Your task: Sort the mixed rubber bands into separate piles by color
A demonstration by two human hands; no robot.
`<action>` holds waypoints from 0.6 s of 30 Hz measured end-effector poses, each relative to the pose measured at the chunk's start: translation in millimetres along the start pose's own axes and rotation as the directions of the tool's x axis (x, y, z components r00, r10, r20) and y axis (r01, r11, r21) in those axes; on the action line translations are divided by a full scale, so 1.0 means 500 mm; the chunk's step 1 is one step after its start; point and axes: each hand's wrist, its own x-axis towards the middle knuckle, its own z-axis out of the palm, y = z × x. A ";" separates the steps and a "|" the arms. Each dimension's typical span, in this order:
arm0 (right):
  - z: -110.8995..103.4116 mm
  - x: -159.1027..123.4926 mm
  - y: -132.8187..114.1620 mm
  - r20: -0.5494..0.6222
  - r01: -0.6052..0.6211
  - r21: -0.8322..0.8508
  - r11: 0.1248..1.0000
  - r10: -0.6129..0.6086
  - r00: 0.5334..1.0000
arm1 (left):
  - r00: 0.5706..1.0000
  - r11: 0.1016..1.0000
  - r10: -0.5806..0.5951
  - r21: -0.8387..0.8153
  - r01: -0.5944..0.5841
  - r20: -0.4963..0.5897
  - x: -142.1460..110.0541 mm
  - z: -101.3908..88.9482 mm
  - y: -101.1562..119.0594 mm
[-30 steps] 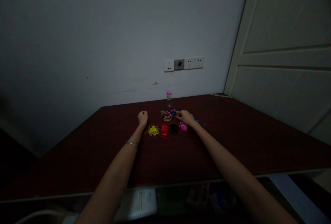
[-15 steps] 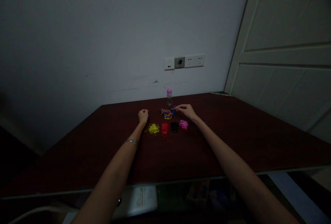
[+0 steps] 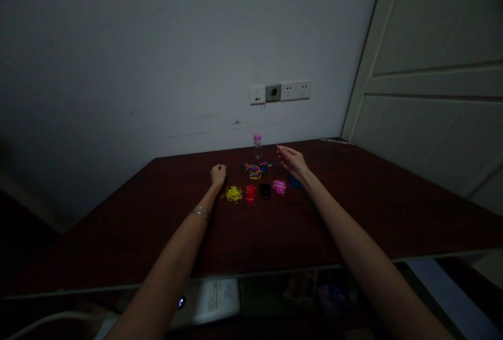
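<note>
My left hand [image 3: 218, 174] rests on the table in a loose fist, left of the yellow rubber band pile [image 3: 233, 194]; whatever its fingers may hold is hidden. My right hand [image 3: 293, 162] is raised at the right of the mixed-colour band pile [image 3: 255, 171], with its fingers stretched and slightly apart. A speck of pink shows at its fingertips; I cannot tell if it is a nail or a band. In a row stand a red pile [image 3: 250, 193], a black pile [image 3: 265, 191] and a pink pile [image 3: 279, 187]. Blue bands [image 3: 295, 181] lie partly hidden beside my right wrist.
A clear bottle with a pink cap [image 3: 258, 147] stands behind the mixed pile, near the wall. Wall sockets [image 3: 295, 90] are above the dark red table [image 3: 165, 198]. A panelled door [image 3: 432, 88] borders the right. A white box [image 3: 212, 300] sits below the table's front edge.
My right hand has moved from over the mixed pile up and to the right, and its fingers have spread. My left hand has stayed in place.
</note>
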 end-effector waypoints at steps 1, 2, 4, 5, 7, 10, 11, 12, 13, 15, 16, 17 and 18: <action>-0.001 0.000 -0.001 0.002 0.003 0.009 1.000 -0.004 1.000 | 1.000 1.000 -0.001 0.003 0.001 -0.002 0.000 0.000 0.000; -0.002 -0.001 -0.001 0.002 0.007 0.021 1.000 -0.007 1.000 | 1.000 1.000 -0.003 0.005 0.003 -0.004 0.000 0.001 0.000; -0.004 -0.001 -0.001 0.001 0.009 0.046 0.999 -0.009 1.000 | 1.000 1.000 -0.002 0.005 0.002 -0.007 -0.001 0.001 0.001; -0.005 -0.001 -0.002 0.003 0.008 0.050 0.999 -0.008 1.000 | 1.000 1.000 0.001 0.006 -0.001 -0.006 -0.001 0.001 0.002; -0.007 -0.001 -0.003 0.008 -0.002 0.020 1.000 0.002 1.000 | 1.000 1.000 0.006 0.012 -0.006 0.000 -0.003 -0.001 0.003; -0.013 0.000 -0.008 0.013 -0.011 -0.128 0.992 0.013 1.000 | 1.000 1.000 0.005 0.022 -0.005 0.010 -0.006 -0.004 0.007; -0.017 0.000 -0.010 0.028 0.000 -0.198 0.980 0.005 1.000 | 1.000 1.000 0.003 0.024 -0.003 0.013 -0.007 -0.005 0.008; -0.023 -0.001 -0.012 0.061 0.020 -0.273 0.962 -0.003 0.998 | 1.000 1.000 0.000 0.026 0.000 0.016 -0.008 -0.005 0.010; -0.029 -0.001 -0.014 0.116 0.046 -0.348 0.936 -0.006 0.993 | 1.000 1.000 -0.003 0.029 0.002 0.021 -0.008 -0.006 0.011; -0.043 -0.003 -0.018 0.275 0.103 -0.488 0.867 0.041 0.961 | 1.000 0.999 -0.009 0.040 0.008 0.030 -0.009 -0.007 0.013; -0.050 -0.003 -0.019 0.357 0.127 -0.549 0.826 0.095 0.929 | 0.999 0.999 -0.011 0.046 0.009 0.035 -0.009 -0.008 0.014; -0.057 -0.004 -0.020 0.425 0.148 -0.602 0.785 0.158 0.891 | 0.999 0.999 -0.013 0.054 0.011 0.040 -0.010 -0.009 0.015; -0.063 -0.004 -0.019 0.473 0.164 -0.645 0.746 0.221 0.853 | 0.999 0.998 -0.015 0.061 0.012 0.043 -0.010 -0.010 0.015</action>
